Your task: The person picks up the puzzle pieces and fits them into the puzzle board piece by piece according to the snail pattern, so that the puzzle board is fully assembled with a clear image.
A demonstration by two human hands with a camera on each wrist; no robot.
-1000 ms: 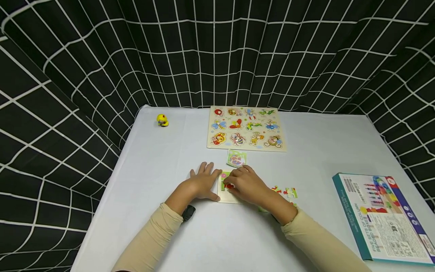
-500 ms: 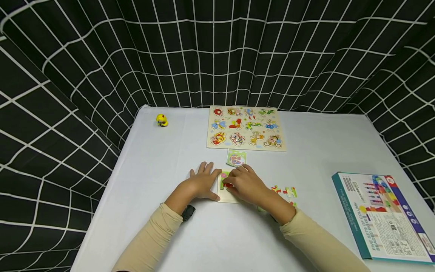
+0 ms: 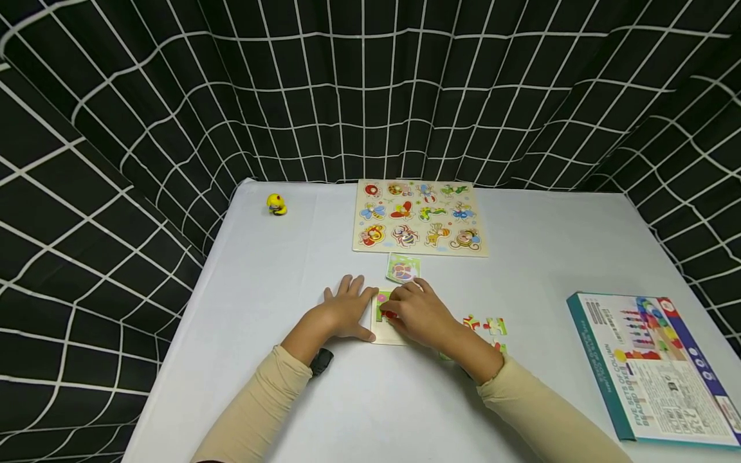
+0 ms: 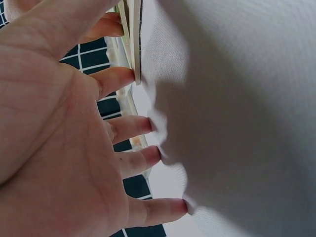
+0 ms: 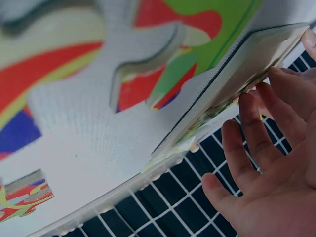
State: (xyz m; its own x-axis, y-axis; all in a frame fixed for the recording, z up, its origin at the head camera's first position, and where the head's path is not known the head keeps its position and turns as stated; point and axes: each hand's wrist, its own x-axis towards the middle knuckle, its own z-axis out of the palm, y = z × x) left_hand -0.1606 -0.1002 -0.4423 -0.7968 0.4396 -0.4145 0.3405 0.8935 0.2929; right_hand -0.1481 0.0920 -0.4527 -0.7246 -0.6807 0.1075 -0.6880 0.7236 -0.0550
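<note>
A small pale wooden puzzle tray [image 3: 388, 337] lies on the white table between the two hands. My left hand [image 3: 345, 315] rests beside it, fingers spread, with thumb and index finger at its left edge. In the left wrist view the index fingertip touches the tray's edge [image 4: 136, 47]. My right hand [image 3: 421, 313] bends over the tray and pinches a red and green jigsaw piece [image 3: 388, 314] between thumb and index finger. Its other fingers partly hide that piece. Several loose jigsaw pieces [image 3: 494, 326] lie to the right, some behind the right forearm.
A small picture card [image 3: 403, 268] lies just behind the tray. Farther back is a wooden insect puzzle board [image 3: 420, 218]. A yellow toy figure [image 3: 276, 204] stands at the back left. A flat toy box [image 3: 660, 370] lies at the right. Black gridded curtains [image 3: 393, 96] surround the table.
The right hand's thumb and fingers have shifted very slightly over the red and green jigsaw piece in the tray. The left hand has stayed still.
</note>
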